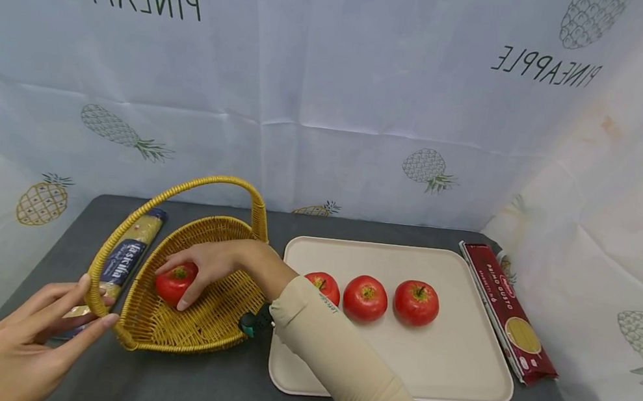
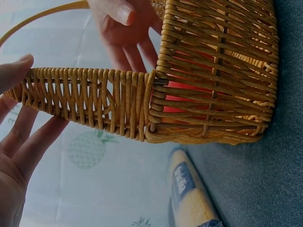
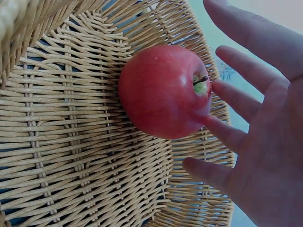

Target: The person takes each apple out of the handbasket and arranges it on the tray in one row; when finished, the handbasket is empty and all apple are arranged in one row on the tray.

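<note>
A yellow wicker basket [image 1: 198,334] with a tall arched handle [image 1: 214,179] stands on the left of the table. My left hand [image 1: 33,340] pinches the lower left part of that handle between thumb and fingers, as the left wrist view also shows. Inside the basket lies a red apple [image 3: 161,92], stem tipped toward my right hand [image 3: 270,137]. The right hand reaches over the basket with spread, fairly straight fingers, fingertips right at the apple's side. Three more red apples sit in a row on the cream tray [image 1: 468,373]; the right forearm partly covers the leftmost apple [image 1: 323,284].
Behind the basket's left side lies a blue-labelled spaghetti pack [image 1: 126,258]. A dark red spaghetti pack [image 1: 506,311] lies along the tray's right edge. White pineapple-print cloth [image 1: 334,84] hangs behind and beside the grey table [image 1: 219,392].
</note>
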The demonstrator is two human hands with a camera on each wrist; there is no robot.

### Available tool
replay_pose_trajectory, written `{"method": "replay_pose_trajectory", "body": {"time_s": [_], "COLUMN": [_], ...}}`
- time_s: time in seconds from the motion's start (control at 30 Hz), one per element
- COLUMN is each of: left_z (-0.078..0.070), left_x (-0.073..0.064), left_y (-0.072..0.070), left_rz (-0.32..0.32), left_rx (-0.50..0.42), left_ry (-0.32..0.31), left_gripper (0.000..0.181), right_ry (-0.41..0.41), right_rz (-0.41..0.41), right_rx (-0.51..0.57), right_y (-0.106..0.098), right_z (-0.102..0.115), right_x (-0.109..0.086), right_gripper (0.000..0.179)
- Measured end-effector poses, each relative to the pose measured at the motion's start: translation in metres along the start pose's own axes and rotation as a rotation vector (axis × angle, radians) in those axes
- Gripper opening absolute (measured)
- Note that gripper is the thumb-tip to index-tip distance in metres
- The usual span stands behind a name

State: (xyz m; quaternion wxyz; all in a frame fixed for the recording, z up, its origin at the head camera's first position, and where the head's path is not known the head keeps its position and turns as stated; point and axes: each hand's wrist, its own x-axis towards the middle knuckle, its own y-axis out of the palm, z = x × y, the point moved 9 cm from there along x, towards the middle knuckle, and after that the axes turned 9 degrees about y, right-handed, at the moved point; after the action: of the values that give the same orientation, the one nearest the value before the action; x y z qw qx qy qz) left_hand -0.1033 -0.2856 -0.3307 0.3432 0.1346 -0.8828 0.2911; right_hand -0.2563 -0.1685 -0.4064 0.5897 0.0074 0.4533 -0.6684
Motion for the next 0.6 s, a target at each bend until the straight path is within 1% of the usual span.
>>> {"method": "replay_pose_trajectory", "body": {"time_s": [0.17, 0.23, 0.33, 0.4, 0.53, 0.6], "left_z": [-0.0005, -0.0015, -0.0019, -0.0014, 0.0001, -0.0001], "left_x": [0.0001, 0.0001, 0.0, -0.0001, -0.0003, -0.0003], "left_y": [0.0001, -0.0002, -0.0007, -0.001, -0.0004, 0.0], "left_rz": [0.003, -0.004, -0.005, -0.005, 0.005, 0.006], "left_rx": [0.027, 0.004, -0.014, -0.014, 0.015, 0.01], "left_ry": [-0.018, -0.001, 0.006, 0.003, -0.019, -0.017], "left_gripper": [0.071, 0.068, 0.067, 0.067, 0.07, 0.07], "right_ry": [0.009, 0.011, 0.012, 0.013, 0.026, 0.035], "right_rz": [0.003, 0.005, 0.007, 0.005, 0.013, 0.021], "right_rx": [-0.037, -0.04, -0.046, -0.07, -0.149, -0.174], "right_y": [0.0015, 0.0025, 0.004, 0.0048, 0.0064, 0.0072], "right_z": [-0.0001, 0.0004, 0.002, 0.0031, 0.0035, 0.003], "right_x": [0.003, 0.0039, 0.005, 0.0056, 0.0067, 0.0067], "right_gripper": [0.077, 0.077, 0.076, 0.075, 0.073, 0.072]}}
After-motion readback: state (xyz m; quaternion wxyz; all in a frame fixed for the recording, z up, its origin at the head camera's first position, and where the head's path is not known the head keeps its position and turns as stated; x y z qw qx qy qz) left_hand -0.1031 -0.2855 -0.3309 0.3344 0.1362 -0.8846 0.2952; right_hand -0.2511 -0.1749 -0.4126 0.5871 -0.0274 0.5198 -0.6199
